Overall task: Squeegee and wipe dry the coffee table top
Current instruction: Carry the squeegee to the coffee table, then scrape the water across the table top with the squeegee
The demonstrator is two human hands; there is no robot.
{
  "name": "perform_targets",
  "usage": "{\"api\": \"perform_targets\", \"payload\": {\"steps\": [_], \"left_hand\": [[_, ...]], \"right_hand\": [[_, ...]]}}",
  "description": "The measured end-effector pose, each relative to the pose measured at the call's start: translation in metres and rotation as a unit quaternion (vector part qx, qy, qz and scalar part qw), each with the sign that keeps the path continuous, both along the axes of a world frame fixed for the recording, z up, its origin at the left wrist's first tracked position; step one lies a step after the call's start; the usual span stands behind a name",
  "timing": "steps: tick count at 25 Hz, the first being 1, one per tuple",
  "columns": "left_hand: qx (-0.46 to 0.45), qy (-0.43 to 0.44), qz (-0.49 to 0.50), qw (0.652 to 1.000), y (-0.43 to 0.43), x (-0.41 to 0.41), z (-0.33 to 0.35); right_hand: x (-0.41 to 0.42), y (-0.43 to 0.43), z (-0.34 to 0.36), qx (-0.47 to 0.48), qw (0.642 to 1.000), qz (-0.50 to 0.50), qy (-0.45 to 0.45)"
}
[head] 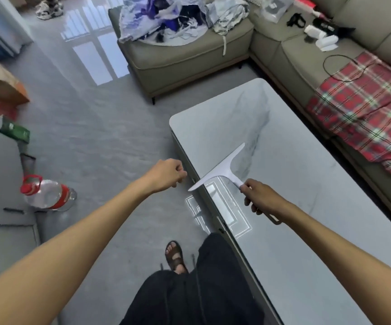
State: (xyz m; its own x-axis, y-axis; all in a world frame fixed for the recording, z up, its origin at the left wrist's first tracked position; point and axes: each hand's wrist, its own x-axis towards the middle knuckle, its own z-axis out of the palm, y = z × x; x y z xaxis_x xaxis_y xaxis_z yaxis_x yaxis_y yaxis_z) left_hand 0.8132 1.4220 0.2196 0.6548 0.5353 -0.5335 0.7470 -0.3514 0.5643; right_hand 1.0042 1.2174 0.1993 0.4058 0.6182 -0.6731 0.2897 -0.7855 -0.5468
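your right hand [259,198] grips the white squeegee [222,170] over the coffee table [307,179] edge. your left hand [166,175] is curled, holding nothing. you are squeegeeing; next pull it flat across.

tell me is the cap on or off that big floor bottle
On: the red cap sits on the neck of the clear bottle.

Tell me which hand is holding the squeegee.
The right hand grips the white squeegee by its handle over the coffee table; the left hand is curled and empty.
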Motion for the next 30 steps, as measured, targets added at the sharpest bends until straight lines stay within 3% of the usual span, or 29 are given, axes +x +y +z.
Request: {"api": "perform_targets", "payload": {"steps": [4, 8, 11, 17, 21, 26, 30], "left_hand": [[-0.021, 0.0, 0.058, 0.998, 0.096, 0.053, -0.046], [-0.039, 0.049, 0.109, 0.992, 0.182, 0.097, -0.127], [-0.045, 0.09, 0.114, 0.988, 0.233, 0.124, -0.174], [0.042, 0.099, 0.104, 0.989, 0.337, 0.186, -0.277], [0.021, 0.098, 0.066, 0.993, 0.383, 0.21, -0.338], [-0.005, 0.084, -0.001, 0.996, 0.4, 0.228, -0.383], [-0.012, 0.102, -0.094, 0.99, 0.392, 0.238, -0.391]], "right_hand": [[0.046, 0.086, -0.047, -0.022, 0.999, 0.015, -0.024], [0.102, 0.176, -0.131, -0.081, 0.996, 0.02, 0.031], [0.136, 0.234, -0.177, -0.111, 0.992, 0.052, -0.016], [0.169, 0.363, -0.271, -0.067, 0.981, 0.141, -0.114], [0.149, 0.43, -0.32, -0.036, 0.977, 0.163, -0.134], [0.129, 0.447, -0.354, -0.061, 0.98, 0.097, -0.162], [0.14, 0.398, -0.352, -0.085, 0.974, 0.051, -0.202]]}}
